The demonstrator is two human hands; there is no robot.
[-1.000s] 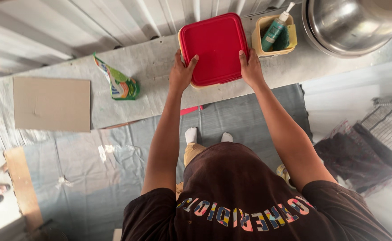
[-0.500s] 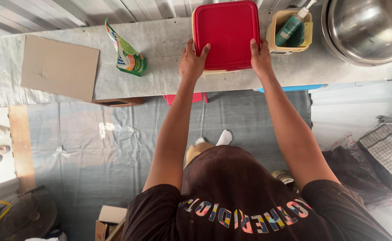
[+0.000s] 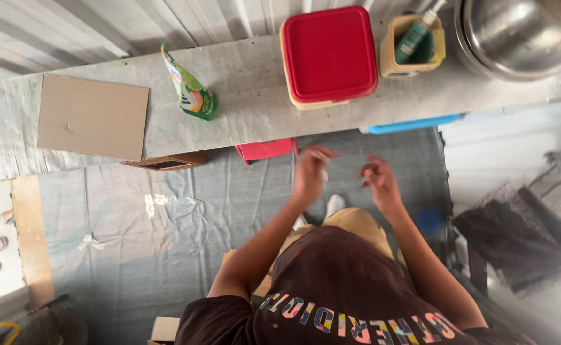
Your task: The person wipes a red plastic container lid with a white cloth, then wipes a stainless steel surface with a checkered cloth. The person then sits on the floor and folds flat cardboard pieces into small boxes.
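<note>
Hovering apart below the shelf (image 3: 242, 108): left hand (image 3: 310, 171) and right hand (image 3: 377, 182), blurry, fingers loosely curled, holding nothing | sitting on the shelf above: red-lidded box (image 3: 329, 56), touching no hand | standing beside it: green bottle in a yellow tub (image 3: 413, 43)

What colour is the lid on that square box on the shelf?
Red, on a cream box, clearest in the head view.

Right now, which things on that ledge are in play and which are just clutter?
In play:
- container with red lid, nearest to both hands
- left hand and right hand, both empty, off the ledge

Lying about:
- cardboard sheet
- green pouch
- yellow tub holding a green bottle
- steel bowl
</note>
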